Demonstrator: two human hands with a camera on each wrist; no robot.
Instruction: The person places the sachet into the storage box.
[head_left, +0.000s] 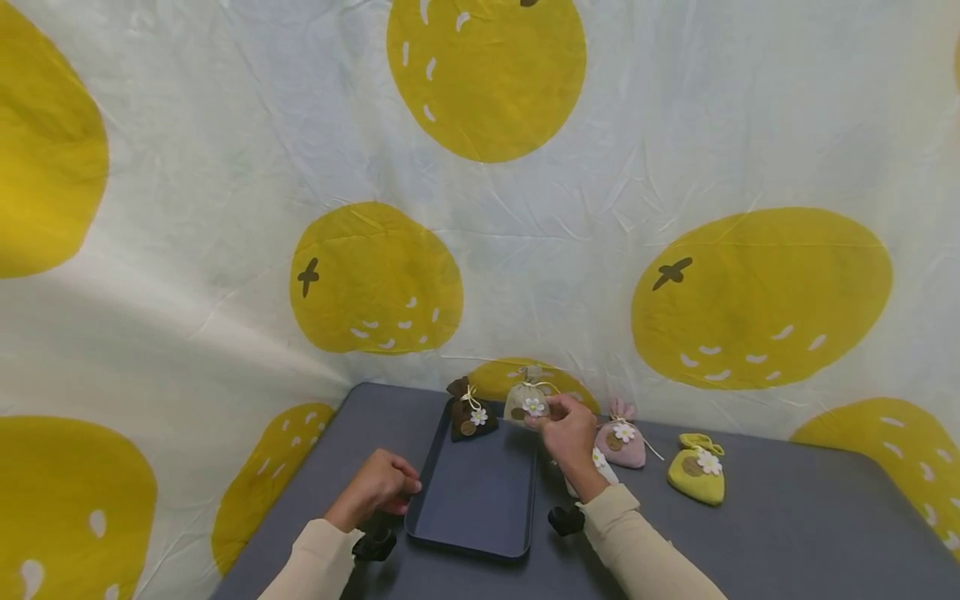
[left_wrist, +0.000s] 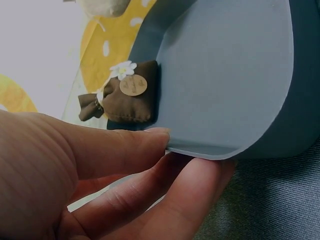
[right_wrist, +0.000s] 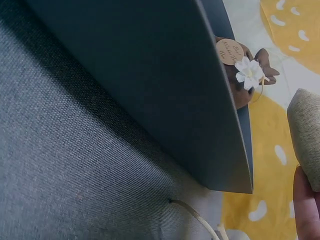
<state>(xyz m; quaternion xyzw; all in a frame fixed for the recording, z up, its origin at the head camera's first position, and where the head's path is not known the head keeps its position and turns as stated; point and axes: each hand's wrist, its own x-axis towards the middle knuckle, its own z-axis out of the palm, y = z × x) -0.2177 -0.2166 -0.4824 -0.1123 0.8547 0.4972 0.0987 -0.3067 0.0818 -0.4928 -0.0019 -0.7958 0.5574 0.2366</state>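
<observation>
Head high; wrists close, tray (left_wrist: 225, 75) shared

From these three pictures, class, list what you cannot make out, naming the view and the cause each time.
1. Writing on the brown pouch's round tag: too small and blurred in every view.
2. White pouch: head view, mostly hidden behind the right hand.
3. Beige pouch: right wrist view, cut off by the frame edge, so the grip on it is unseen.
4. Tray: left wrist view, far end cut off; the left hand covers its near corner.
</observation>
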